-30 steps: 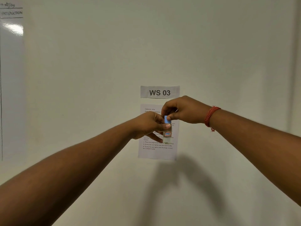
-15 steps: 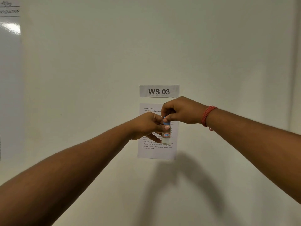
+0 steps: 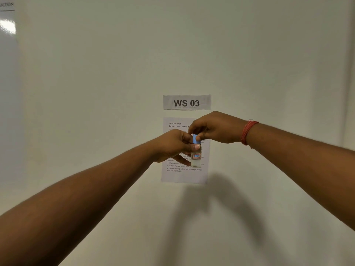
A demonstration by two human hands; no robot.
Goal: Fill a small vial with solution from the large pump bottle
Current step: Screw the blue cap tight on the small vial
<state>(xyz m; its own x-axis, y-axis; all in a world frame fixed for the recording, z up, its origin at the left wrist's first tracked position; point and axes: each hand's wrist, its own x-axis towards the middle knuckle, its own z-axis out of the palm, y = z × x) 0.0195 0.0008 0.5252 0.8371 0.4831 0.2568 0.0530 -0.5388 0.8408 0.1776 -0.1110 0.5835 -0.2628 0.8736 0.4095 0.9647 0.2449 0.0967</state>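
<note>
A small clear vial [image 3: 196, 157] with a red-framed label is held upright in front of the wall. My left hand [image 3: 172, 145] grips its upper body with thumb and fingers. My right hand [image 3: 217, 127] pinches the vial's blue cap [image 3: 195, 139] from above. The cap sits on top of the vial. The large pump bottle is not in view.
A white wall fills the view. On it hang a sign reading "WS 03" [image 3: 186, 102] and a printed task sheet [image 3: 184, 173] right behind the hands. A glossy board edge [image 3: 7, 27] shows at the far left. My right wrist wears a red thread band [image 3: 247, 131].
Both hands have stayed on the vial and cap in about the same place. The blue cap shows more between my right fingers than half a second ago.
</note>
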